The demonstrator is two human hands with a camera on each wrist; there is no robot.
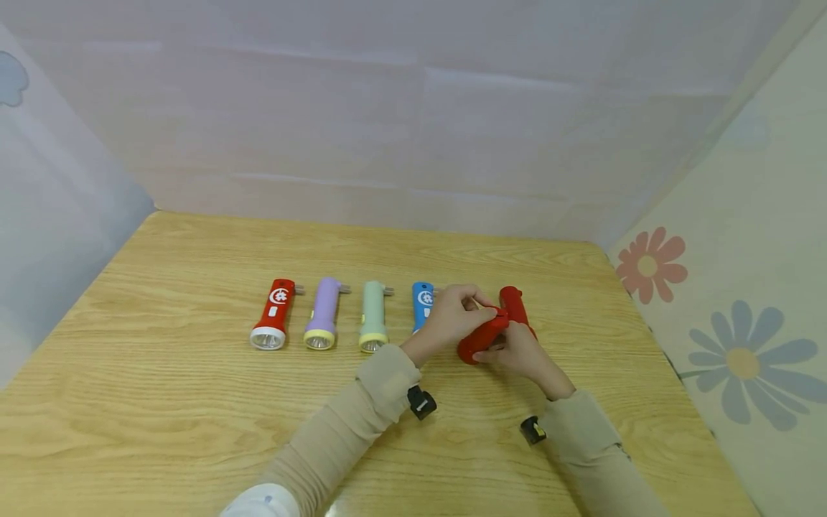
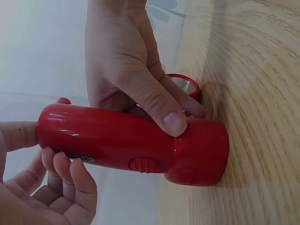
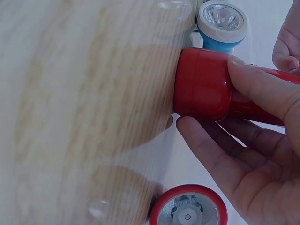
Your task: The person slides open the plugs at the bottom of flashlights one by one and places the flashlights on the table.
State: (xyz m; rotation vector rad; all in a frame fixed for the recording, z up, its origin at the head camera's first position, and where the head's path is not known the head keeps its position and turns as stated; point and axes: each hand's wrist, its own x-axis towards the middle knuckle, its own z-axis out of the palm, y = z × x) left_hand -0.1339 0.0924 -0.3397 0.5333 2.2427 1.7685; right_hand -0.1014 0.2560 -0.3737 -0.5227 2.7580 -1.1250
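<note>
A red flashlight [image 2: 108, 136] is held between both hands, its wide head down at the tabletop and its tail raised. My right hand [image 1: 522, 352] grips it near the head, thumb on one side and fingers around the other. My left hand [image 1: 452, 316] pinches the tail end; in the left wrist view some of its fingers [image 2: 84, 180] curl under the body. A sliding switch [image 2: 143, 165] shows on the side. Just behind the right hand lies another red flashlight [image 1: 513, 305], its lens [image 3: 187, 213] visible in the right wrist view.
To the left, in a row, lie a blue flashlight [image 1: 423, 298] partly hidden by the left hand, a green one [image 1: 374, 309], a purple one [image 1: 326, 309] and a red one with a white rim [image 1: 274, 309]. Plug prongs stick out from several. The wooden table [image 1: 194, 416] meets cloth-covered walls.
</note>
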